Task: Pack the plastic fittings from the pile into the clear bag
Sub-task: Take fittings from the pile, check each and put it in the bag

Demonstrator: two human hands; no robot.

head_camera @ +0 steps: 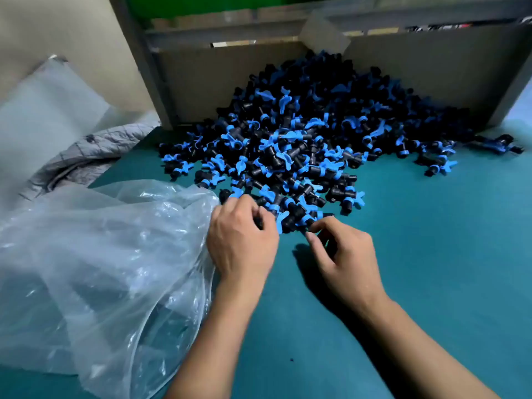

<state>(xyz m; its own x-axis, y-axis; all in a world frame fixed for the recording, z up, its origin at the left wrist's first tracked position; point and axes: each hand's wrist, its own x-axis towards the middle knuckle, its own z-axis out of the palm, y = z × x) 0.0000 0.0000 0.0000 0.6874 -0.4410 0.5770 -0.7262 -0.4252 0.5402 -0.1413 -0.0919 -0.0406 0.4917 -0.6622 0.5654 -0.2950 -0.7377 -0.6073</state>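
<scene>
Here, at the near edge of the pile of black-and-blue fittings (290, 133), my left hand (241, 237) curls round a few and my right hand (345, 254) pinches one, yet the clear bag's (95, 269) mouth beside the pile sags, so fittings may spill onto the green table (431, 254).

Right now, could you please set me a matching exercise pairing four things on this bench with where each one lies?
Things:
1. pile
2. bag
3. left hand
4. cloth

Places:
A. gripping fittings at the bag's mouth
B. crumpled at the left, behind the bag
C. heaped against the cardboard
D. near left, on the green mat

Pairs: 1-C, 2-D, 3-A, 4-B
</scene>
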